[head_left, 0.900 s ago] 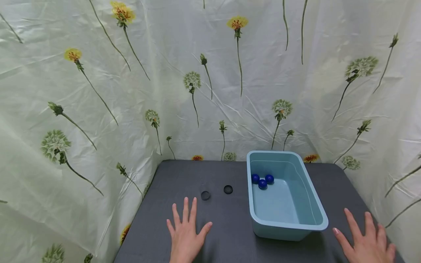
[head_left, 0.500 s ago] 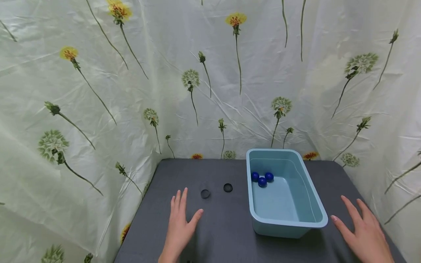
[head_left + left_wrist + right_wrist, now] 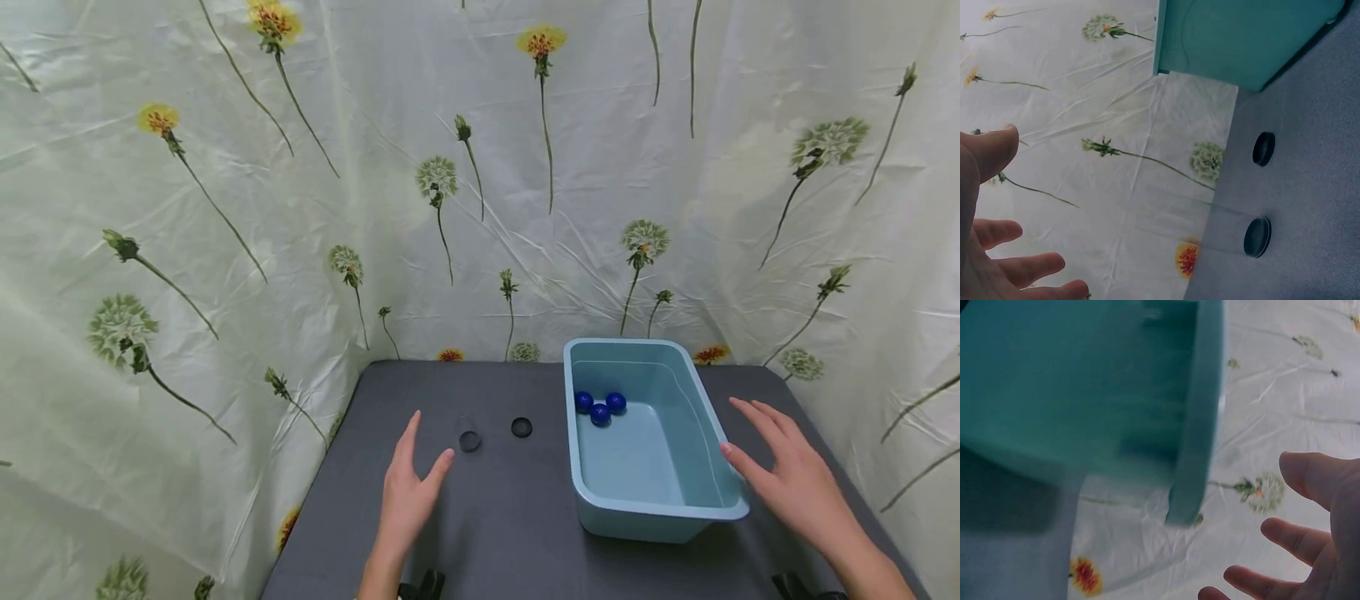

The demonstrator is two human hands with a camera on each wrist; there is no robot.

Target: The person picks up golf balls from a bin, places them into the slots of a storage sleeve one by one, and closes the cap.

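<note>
My left hand [image 3: 406,497] hovers above the table's left half, palm turned inward, fingers extended and thumb apart, holding nothing. Ahead of it stands a clear, see-through tube with a dark round base [image 3: 469,441]; the left wrist view shows its faint transparent walls [image 3: 1204,228]. A black round cap [image 3: 521,427] lies just right of the tube. My right hand [image 3: 795,479] is at the right rim of a light blue plastic tub [image 3: 645,510], fingers stretched out and thumb tip overlapping the rim. Three dark blue balls [image 3: 600,415] sit together in the tub's far left corner.
The dark grey table [image 3: 517,533] ends at the back against a white curtain [image 3: 480,167] printed with dandelions, which also runs along both sides. Black wrist straps [image 3: 423,586] show at the bottom edge.
My right hand has moved left and forward to the tub's right rim. The left hand has turned from palm down to palm inward. Tub, balls, tube and cap stay in place.
</note>
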